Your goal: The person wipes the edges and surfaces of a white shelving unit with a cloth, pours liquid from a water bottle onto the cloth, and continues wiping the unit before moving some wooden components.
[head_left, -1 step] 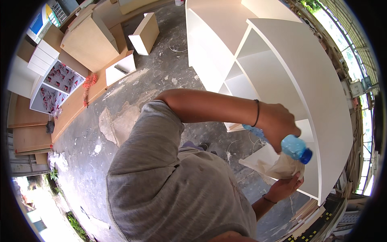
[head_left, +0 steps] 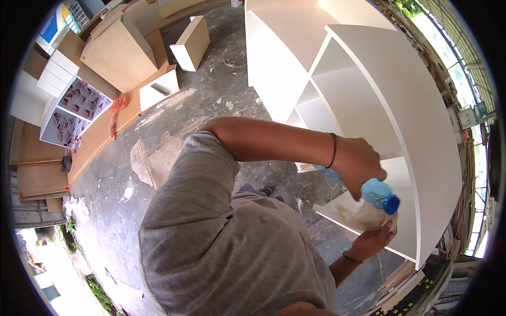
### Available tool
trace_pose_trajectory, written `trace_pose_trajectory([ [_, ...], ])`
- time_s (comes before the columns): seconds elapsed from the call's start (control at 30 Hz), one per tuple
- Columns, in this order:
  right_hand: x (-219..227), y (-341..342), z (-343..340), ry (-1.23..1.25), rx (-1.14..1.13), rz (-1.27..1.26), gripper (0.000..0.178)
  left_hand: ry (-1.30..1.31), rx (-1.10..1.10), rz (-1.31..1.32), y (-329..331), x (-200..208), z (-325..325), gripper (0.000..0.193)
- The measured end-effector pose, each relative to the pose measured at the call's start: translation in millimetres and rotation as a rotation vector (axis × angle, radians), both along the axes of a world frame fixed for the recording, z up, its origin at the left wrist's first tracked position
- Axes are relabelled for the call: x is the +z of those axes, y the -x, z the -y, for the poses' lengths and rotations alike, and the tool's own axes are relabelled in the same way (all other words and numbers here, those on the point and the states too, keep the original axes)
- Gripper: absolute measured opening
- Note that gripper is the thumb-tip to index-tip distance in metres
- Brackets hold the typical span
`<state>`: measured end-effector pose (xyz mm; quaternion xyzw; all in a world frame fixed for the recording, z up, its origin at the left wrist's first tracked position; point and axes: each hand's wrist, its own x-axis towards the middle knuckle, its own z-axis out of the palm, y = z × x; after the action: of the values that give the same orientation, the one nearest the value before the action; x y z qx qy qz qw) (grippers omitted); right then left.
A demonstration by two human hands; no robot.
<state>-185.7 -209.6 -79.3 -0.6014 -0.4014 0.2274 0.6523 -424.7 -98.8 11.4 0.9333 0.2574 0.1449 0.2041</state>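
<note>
A light-blue clear plastic bottle with a dark-blue cap is tipped cap-down in my left hand, whose fingers wrap round its middle. Just beneath the cap hangs a crumpled beige cloth. My right hand grips that cloth from below, with its fingertips at the edge. Behind both hands stands a white shelf cabinet with open compartments; the cloth is in front of its lower part. Whether any liquid leaves the bottle cannot be made out.
Wooden boxes and a long board lie at the left, with a coiled orange hose. A small panel stands on the stained concrete floor. Stacked wood strips lie at the lower right.
My left hand has shifted slightly left with the bottle, and the cap has come a little closer to the cloth. My right hand has barely moved.
</note>
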Motion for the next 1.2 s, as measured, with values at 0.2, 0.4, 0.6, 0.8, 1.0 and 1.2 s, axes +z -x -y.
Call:
trace_pose_trajectory([
  [0.2,-18.5,40.1,-14.0,0.033,0.28,-0.334,0.042,-0.049,0.069,-0.234,15.5,-24.1,4.4,0.032],
  [0.4,-33.7,49.1,-5.6,0.07,0.324,-0.405,0.039,-0.14,0.05,-0.254,13.0,-26.8,5.9,0.029],
  [0.6,-30.0,43.8,5.6,0.035,0.275,-0.416,0.04,-0.179,-0.034,-0.351,-7.6,-17.3,6.9,0.027],
  [0.8,-33.9,37.6,6.3,0.038,0.314,-0.419,0.039,-0.185,-0.038,-0.363,-10.7,-19.2,4.2,0.029],
  [1.0,-30.4,38.7,5.5,0.029,0.311,-0.434,0.038,-0.192,-0.018,-0.306,-7.7,-25.4,6.0,0.029],
  [1.2,-42.6,32.6,6.3,0.028,0.347,-0.47,0.038,-0.229,-0.014,-0.282,-6.2,-34.2,8.3,0.028],
])
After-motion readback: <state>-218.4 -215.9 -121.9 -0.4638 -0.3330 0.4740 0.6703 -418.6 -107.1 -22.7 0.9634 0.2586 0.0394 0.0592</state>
